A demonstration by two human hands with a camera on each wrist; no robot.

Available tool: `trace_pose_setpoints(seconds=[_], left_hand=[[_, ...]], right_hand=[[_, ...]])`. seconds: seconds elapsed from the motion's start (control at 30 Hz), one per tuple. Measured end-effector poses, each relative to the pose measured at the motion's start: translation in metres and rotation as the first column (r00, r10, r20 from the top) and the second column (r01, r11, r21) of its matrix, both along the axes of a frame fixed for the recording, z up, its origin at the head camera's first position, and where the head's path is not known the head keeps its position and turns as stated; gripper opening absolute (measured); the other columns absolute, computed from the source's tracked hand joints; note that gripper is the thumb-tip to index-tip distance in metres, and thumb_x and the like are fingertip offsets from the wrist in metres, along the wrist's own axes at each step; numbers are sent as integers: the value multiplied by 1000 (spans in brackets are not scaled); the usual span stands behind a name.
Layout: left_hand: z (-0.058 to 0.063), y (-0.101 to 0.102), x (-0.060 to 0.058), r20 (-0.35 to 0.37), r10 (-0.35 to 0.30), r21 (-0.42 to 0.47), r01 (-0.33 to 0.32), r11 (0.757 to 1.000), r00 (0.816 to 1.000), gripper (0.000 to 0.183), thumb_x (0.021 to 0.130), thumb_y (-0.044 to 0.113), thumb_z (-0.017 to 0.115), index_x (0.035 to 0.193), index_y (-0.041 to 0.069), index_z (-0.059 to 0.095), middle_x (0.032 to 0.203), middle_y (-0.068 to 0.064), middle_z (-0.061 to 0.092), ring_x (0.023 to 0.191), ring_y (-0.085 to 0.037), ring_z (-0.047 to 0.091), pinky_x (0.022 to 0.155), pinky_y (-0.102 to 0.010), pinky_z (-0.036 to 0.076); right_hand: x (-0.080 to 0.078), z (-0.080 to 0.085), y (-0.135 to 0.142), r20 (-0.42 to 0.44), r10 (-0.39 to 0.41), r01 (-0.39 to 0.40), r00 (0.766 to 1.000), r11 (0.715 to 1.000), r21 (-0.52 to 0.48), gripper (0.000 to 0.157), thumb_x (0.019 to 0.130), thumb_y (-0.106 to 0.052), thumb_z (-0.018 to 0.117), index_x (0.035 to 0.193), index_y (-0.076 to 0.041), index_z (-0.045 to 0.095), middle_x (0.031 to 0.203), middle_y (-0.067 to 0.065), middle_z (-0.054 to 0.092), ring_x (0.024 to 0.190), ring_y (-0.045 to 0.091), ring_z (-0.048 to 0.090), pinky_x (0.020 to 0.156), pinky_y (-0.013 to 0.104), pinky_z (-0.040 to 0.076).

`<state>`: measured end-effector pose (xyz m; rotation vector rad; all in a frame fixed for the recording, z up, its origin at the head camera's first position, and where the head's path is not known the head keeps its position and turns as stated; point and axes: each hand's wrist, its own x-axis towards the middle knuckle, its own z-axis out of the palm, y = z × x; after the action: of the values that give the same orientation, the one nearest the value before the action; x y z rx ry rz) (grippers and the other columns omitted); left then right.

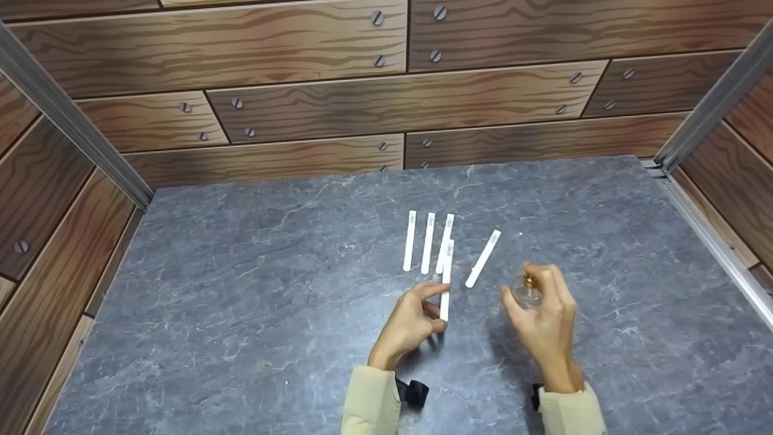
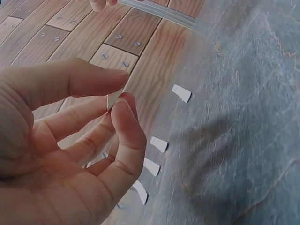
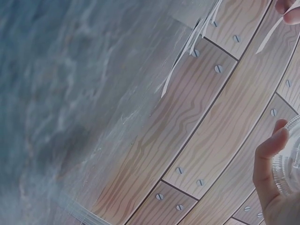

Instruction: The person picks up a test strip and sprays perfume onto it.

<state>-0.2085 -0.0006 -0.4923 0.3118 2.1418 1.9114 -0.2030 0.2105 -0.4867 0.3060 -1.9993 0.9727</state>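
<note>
A narrow white paper strip (image 1: 447, 266) with small print near its far end is pinched at its near end by my left hand (image 1: 413, 323), thumb against fingers. In the left wrist view that strip (image 2: 113, 99) shows nearly end-on. My right hand (image 1: 552, 320) grips a small clear glass perfume bottle (image 1: 525, 298) with a gold neck, held above the table; its ribbed glass (image 3: 285, 173) shows in the right wrist view. Beyond the left hand lie several more white strips (image 1: 409, 241), three side by side and one slanted strip (image 1: 483, 258) apart to their right. The held strip overlaps the third.
The grey marbled tabletop (image 1: 241, 290) spreads around both hands. A wood-patterned wall (image 1: 314, 115) stands along the back, with similar panels at both sides. Metal rails (image 1: 718, 248) run along the side edges.
</note>
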Motion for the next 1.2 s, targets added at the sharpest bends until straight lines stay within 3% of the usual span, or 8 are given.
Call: trace_pose_setpoints(seconds=[0.3, 0.43, 0.53, 0.8, 1.0, 1.2], left_hand=[[-3, 3, -6, 38, -13, 8, 13, 1000, 999, 58, 78, -18, 65, 134, -2, 64, 149, -19, 47, 73, -9, 59, 58, -18, 45], [-3, 4, -11, 41, -15, -12, 15, 1000, 999, 54, 82, -15, 67, 133, 0, 65, 107, -9, 70, 65, -9, 59, 55, -20, 42], [-3, 5, -14, 43, -15, -19, 15, 1000, 999, 51, 83, -15, 67, 132, 0, 66, 77, -2, 68, 62, -11, 57, 55, -22, 44], [-5, 8, -23, -16, 29, -48, -29, 998, 999, 31, 84, -10, 72, 115, -4, 74, 103, -11, 74, 66, -9, 59, 56, -20, 45], [-7, 11, -28, -61, 85, -76, -90, 993, 994, 16, 86, -6, 72, 101, -5, 77, 88, -7, 75, 58, -5, 52, 51, -16, 39], [-10, 15, -32, -61, 137, -85, -142, 986, 989, 7, 85, -4, 75, 91, -3, 79, 76, -5, 73, 55, -6, 51, 50, -16, 40]], right_hand=[[0, 0, 1, 0, 4, -4, 1000, 1000, 0, 37, 66, 10, 78, 99, 10, 61, 84, 18, 61, 75, 20, 58, 75, 11, 46], [0, 0, 1, 1, 9, -9, 1000, 1000, -6, 37, 66, 11, 78, 99, 11, 61, 85, 19, 61, 75, 20, 58, 76, 10, 46], [0, 0, 1, -2, 9, -9, 1000, 1000, -7, 37, 65, 12, 78, 98, 10, 61, 84, 19, 61, 75, 20, 59, 76, 10, 46], [0, 0, -1, -13, 8, -8, 1000, 1000, -9, 38, 65, 12, 79, 99, 10, 62, 84, 17, 61, 75, 19, 57, 75, 10, 45], [0, 1, -2, -35, 1, -1, 999, 1000, -10, 40, 63, 10, 81, 99, 8, 62, 84, 15, 61, 75, 19, 57, 76, 11, 45], [0, 1, -2, -34, 0, 0, 999, 1000, -13, 42, 62, 11, 82, 99, 8, 63, 84, 16, 62, 75, 19, 57, 77, 11, 46]])
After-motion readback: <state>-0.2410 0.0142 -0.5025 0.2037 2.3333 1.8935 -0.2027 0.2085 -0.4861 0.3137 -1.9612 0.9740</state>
